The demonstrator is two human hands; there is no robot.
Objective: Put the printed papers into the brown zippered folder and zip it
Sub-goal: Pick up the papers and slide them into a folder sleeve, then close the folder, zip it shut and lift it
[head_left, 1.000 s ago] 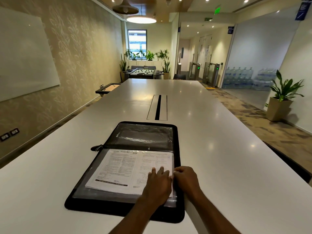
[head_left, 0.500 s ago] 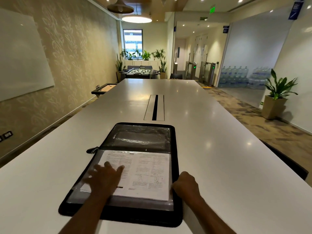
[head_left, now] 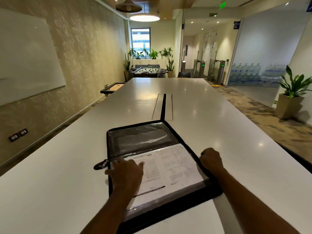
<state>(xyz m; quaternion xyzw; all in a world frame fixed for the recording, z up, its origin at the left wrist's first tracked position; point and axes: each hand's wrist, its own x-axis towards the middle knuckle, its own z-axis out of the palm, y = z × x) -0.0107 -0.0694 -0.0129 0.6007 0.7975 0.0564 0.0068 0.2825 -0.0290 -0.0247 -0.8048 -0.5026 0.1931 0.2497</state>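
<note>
L hand flat on papers, open folder, table

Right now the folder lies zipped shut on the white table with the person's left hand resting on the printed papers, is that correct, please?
Not quite: the folder lies open, not zipped shut, as the head view shows. It is on the white table, and the left hand does rest on the printed papers.

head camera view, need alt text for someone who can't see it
A dark zippered folder lies open on a long white table, printed papers in its near half. The person's left hand rests flat on the papers; the right hand, curled, sits at the folder's right edge. Beyond are potted plants and a foosball table.
</note>
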